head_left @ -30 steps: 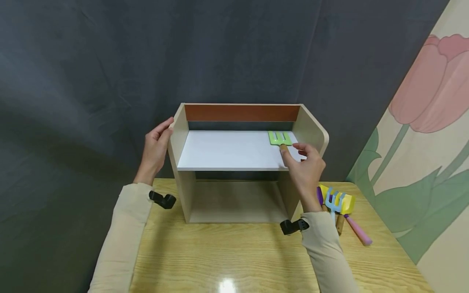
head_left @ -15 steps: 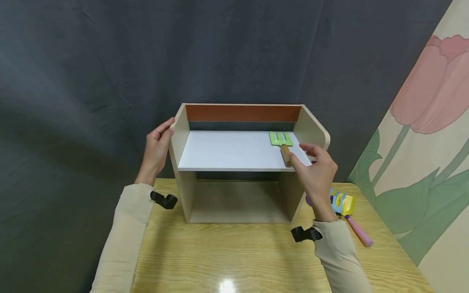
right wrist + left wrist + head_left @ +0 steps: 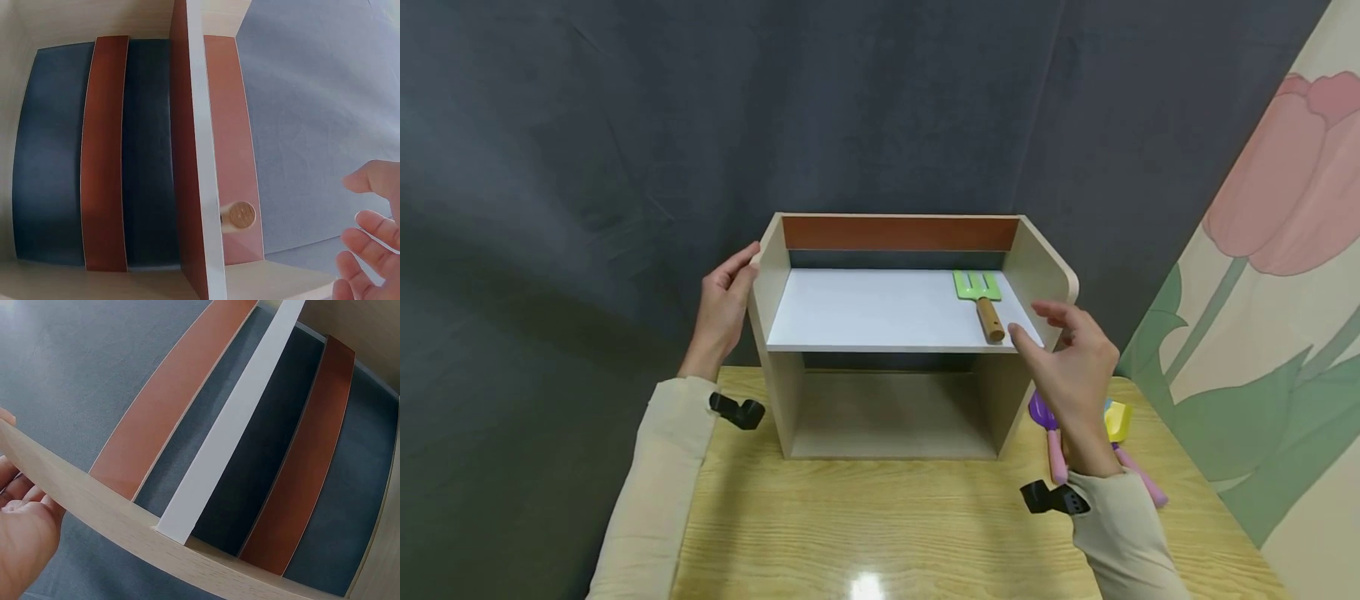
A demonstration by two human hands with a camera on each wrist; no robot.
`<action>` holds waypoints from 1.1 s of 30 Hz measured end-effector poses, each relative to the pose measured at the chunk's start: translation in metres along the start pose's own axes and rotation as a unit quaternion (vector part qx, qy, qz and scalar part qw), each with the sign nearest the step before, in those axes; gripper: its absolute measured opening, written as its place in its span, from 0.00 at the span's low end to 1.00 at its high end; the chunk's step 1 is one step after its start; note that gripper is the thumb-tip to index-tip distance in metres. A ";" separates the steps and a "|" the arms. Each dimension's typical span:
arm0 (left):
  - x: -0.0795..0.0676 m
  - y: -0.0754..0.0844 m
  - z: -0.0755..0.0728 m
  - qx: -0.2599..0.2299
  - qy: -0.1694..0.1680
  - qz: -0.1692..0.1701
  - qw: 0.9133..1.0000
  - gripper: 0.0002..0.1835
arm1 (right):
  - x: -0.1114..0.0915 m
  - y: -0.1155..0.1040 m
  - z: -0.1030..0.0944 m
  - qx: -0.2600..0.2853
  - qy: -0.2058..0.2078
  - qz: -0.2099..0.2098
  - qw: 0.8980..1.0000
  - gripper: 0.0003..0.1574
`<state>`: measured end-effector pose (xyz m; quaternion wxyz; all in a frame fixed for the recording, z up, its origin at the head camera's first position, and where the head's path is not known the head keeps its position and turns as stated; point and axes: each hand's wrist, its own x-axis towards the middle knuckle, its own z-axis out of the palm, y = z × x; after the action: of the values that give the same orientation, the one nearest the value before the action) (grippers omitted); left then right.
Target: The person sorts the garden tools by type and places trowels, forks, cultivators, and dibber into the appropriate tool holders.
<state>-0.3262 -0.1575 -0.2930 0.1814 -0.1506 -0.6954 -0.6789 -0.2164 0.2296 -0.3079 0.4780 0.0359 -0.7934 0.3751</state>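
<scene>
A small wooden shelf unit (image 3: 891,347) has a white upper board. On that board's right side lies a toy garden fork (image 3: 978,287), with green tines and a wooden handle (image 3: 990,320) pointing to the front. In the right wrist view only the round handle end (image 3: 241,215) shows. My right hand (image 3: 1071,367) is just right of the handle, apart from it, thumb and fingers spread and holding nothing. My left hand (image 3: 721,308) grips the front edge of the left side panel (image 3: 112,515), some fingers curled on its outer side.
Right of the shelf, on the wooden table (image 3: 850,525), lie a purple toy shovel (image 3: 1042,412) with a pink handle and a yellow tool (image 3: 1117,421), partly behind my right arm. A dark curtain (image 3: 880,100) hangs behind. A tulip-painted wall (image 3: 1285,333) stands at right.
My right hand has let go of the fork's handle and moved right and toward me. The fork stays on the white board. My left hand keeps its place on the side panel.
</scene>
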 end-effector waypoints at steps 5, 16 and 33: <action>-0.001 0.000 0.000 0.001 0.003 -0.004 1.000 0.25 | -0.003 0.000 -0.009 -0.008 -0.005 0.008 1.000 0.21; 0.002 -0.001 0.007 -0.015 -0.012 -0.001 1.000 0.24 | -0.007 0.008 -0.033 -0.024 0.016 -0.015 0.999 0.22; 0.003 0.001 0.009 -0.024 -0.007 -0.005 1.000 0.24 | -0.012 0.030 -0.064 -0.045 0.049 0.039 0.997 0.23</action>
<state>-0.3290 -0.1481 -0.2912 0.1692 -0.1565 -0.6811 -0.6950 -0.1757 0.2872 -0.3171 0.5030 -0.0349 -0.7855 0.3588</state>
